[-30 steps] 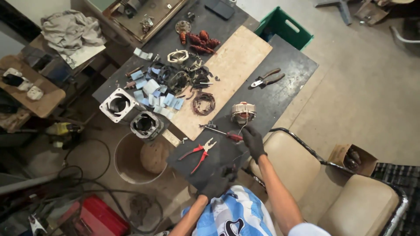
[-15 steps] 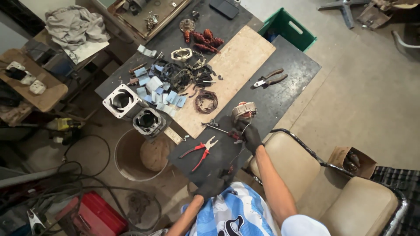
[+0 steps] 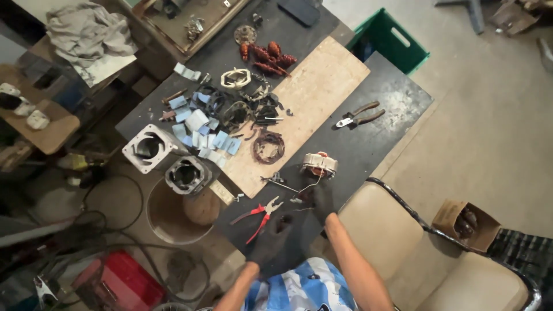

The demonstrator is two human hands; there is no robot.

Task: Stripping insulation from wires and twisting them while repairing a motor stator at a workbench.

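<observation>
Right hand (image 3: 321,198), gloved, down on the dark bench (image 3: 391,103) near its near edge, just below the wound stator (image 3: 318,164); grip closed or not, cannot tell, since glove blends into benchtop. Thin wire lead running from stator toward that hand. Left hand (image 3: 272,239), also gloved, flat at the near edge just beside the red pliers (image 3: 257,216), fingers loosely spread, nothing visibly held. Small screwdriver-like tool (image 3: 277,181) between pliers and stator.

Best done, judging from this: steady the stator with one hand before pulling at the lead, draw along the wire's line rather than across the windings, keep pliers within reach.

Further out: wooden board (image 3: 311,98) with a copper coil (image 3: 269,147), blue paper slips (image 3: 199,124), side cutters (image 3: 358,115) toward the far right edge, two housings (image 3: 167,161) off the left edge.
</observation>
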